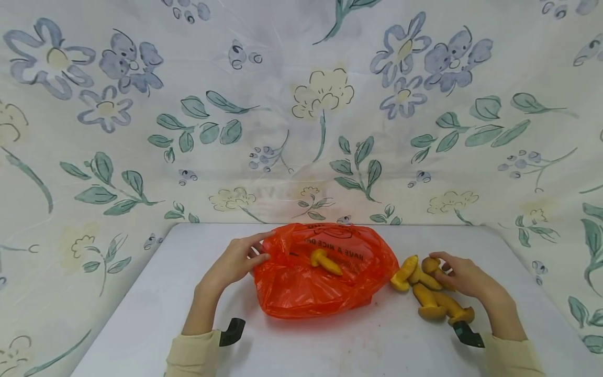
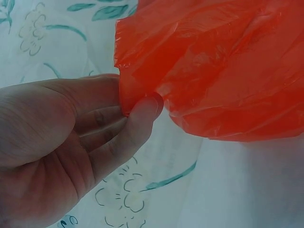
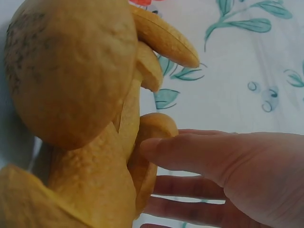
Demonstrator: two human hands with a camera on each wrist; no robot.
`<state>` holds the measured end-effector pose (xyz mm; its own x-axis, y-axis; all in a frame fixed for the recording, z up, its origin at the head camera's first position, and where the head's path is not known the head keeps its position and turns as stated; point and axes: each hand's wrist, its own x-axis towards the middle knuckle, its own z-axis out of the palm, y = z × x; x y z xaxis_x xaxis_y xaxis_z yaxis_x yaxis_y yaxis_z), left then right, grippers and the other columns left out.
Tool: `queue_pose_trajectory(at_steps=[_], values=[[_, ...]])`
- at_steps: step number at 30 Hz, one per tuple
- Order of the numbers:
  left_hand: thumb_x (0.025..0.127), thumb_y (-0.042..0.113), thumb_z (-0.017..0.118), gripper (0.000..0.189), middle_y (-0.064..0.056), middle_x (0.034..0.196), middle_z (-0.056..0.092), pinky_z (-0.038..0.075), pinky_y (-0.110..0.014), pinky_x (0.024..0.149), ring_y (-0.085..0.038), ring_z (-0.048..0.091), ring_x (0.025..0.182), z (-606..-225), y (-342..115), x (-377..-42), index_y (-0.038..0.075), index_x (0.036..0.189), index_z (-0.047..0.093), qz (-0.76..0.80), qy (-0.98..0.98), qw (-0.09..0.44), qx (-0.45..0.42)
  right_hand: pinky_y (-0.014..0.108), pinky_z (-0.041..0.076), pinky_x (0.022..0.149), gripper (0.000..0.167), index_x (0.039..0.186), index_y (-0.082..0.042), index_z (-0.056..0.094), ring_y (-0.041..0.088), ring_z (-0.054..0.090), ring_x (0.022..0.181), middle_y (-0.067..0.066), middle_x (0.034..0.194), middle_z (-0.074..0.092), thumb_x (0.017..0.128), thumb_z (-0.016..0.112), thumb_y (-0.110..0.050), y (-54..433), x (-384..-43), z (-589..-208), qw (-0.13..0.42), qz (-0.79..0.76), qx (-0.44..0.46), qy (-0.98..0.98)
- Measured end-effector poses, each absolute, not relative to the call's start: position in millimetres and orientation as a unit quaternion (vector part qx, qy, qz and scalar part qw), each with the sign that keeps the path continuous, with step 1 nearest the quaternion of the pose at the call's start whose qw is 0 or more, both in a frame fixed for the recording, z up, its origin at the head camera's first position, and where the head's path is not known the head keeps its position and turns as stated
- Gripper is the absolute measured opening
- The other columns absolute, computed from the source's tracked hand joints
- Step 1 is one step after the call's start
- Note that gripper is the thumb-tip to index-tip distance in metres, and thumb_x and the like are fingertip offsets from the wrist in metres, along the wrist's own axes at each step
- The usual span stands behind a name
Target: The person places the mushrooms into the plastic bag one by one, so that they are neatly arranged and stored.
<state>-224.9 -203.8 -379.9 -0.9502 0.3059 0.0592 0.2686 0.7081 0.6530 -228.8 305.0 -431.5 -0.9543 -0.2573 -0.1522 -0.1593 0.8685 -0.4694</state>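
Note:
A red plastic bag (image 1: 306, 298) lies on the white table with its mouth spread, and printed letters show on it. My left hand (image 1: 233, 262) pinches the bag's left edge between thumb and fingers, plain in the left wrist view. One yellow mushroom (image 1: 328, 263) rests at the bag's opening. On the right, my right hand (image 1: 466, 275) holds a brown-capped mushroom (image 1: 430, 265) at the back of a small pile. In the right wrist view the thumb lies on that mushroom (image 3: 159, 124), with the other fingers behind it. A large mushroom cap (image 3: 71, 71) fills the near side there.
Several more yellow-brown mushrooms (image 1: 428, 301) lie together right of the bag, one leaning close to its edge. Behind the white table (image 1: 377, 351) hangs a flowered cloth (image 1: 282, 115). Dark straps (image 1: 232, 332) show near both sleeves.

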Motion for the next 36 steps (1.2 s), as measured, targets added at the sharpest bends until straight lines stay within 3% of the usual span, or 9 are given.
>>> queue_pose_trajectory(at_steps=[21, 36], values=[[0.092, 0.009, 0.067, 0.054, -0.011, 0.103, 0.069, 0.058, -0.024, 0.062, -0.016, 0.063, 0.079, -381.1, -201.5, -224.7, 0.013, 0.143, 0.051, 0.35, 0.923, 0.026, 0.161, 0.048, 0.058, 0.079, 0.054, 0.139, -0.004, 0.045, 0.028, 0.063, 0.091, 0.022, 0.109, 0.065, 0.09, 0.067, -0.01, 307.6, -226.0, -430.3, 0.107, -0.233, -0.104, 0.961], [0.092, 0.009, 0.067, 0.054, -0.01, 0.101, 0.068, 0.059, -0.025, 0.062, -0.016, 0.063, 0.078, -383.9, -205.0, -228.4, 0.015, 0.143, 0.051, 0.344, 0.925, 0.024, 0.16, 0.042, 0.058, 0.076, 0.053, 0.14, -0.006, 0.045, 0.021, 0.059, 0.084, 0.017, 0.105, 0.066, 0.091, 0.064, -0.007, 305.4, -229.1, -433.3, 0.102, -0.231, -0.116, 0.961]])
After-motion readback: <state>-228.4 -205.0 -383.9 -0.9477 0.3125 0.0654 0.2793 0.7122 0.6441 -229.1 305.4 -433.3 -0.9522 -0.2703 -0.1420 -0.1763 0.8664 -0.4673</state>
